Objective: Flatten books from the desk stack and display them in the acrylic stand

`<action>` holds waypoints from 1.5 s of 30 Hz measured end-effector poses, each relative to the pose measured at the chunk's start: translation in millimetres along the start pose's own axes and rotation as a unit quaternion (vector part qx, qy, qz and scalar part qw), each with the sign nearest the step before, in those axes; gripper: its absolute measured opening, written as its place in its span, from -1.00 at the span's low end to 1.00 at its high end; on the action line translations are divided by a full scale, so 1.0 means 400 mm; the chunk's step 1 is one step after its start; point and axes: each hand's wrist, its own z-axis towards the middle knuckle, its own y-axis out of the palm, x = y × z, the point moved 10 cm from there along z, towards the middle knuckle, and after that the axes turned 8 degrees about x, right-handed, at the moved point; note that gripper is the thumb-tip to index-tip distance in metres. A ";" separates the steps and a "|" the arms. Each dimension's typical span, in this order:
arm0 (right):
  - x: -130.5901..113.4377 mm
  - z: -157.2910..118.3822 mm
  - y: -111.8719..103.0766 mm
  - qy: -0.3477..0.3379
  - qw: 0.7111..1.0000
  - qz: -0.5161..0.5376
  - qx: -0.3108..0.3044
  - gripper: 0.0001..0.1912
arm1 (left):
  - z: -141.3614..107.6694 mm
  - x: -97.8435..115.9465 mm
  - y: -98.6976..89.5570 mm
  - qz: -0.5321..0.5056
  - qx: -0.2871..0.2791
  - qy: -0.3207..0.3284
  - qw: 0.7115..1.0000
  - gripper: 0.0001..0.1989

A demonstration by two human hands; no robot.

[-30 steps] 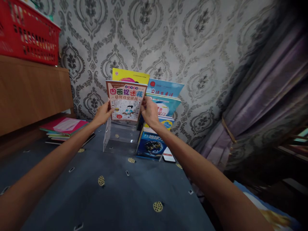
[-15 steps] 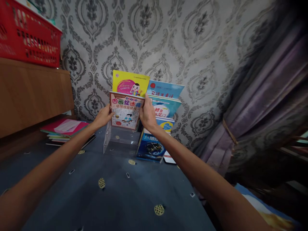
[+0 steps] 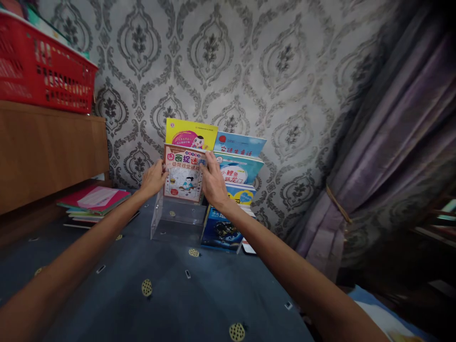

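A picture book point(image 3: 183, 183) with a reddish-brown border and a cartoon figure stands upright in a clear tiered book rack point(image 3: 178, 228). My left hand point(image 3: 154, 178) grips its left edge, thumb toward the cover. On its right edge lies my right hand point(image 3: 214, 183), fingers along the upper corner. Behind it rises a yellow book point(image 3: 192, 130). The rack's right column holds a light-blue book point(image 3: 242, 143), a teal book point(image 3: 235, 170), a blue-and-yellow book point(image 3: 242, 194) and, in front, a dark-blue book with a globe point(image 3: 223, 230), partly covered by my right wrist.
A stack of books and papers point(image 3: 94, 199) lies at the left on the dark patterned cloth point(image 3: 171, 304). Above it, a red basket point(image 3: 53, 71) stands on a wooden cabinet point(image 3: 53, 152). A tied purple curtain point(image 3: 342, 190) hangs right. A white object point(image 3: 248, 248) peeks out beside the rack.
The view has tilted up slightly, so the rack appears lower. Both hands stay at the edges of the picture book, which sits at nearly the same place in the rack.
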 end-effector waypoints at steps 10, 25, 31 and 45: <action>-0.006 -0.048 0.036 -0.027 0.997 -0.037 -0.061 -0.49 | 0.004 0.011 0.003 0.037 -0.003 -0.013 0.999 -0.67; -0.007 -0.081 0.055 -0.024 0.995 -0.026 -0.096 -0.58 | 0.001 0.015 -0.011 0.023 0.024 -0.003 0.999 -0.74; -0.006 -0.086 0.054 -0.022 0.994 -0.016 -0.102 -0.59 | 0.000 0.016 -0.018 0.020 0.036 0.004 0.999 -0.72; -0.032 -0.093 0.045 -0.026 0.994 -0.013 -0.106 -0.59 | -0.026 -0.010 -0.009 -0.032 0.014 -0.017 0.999 -0.68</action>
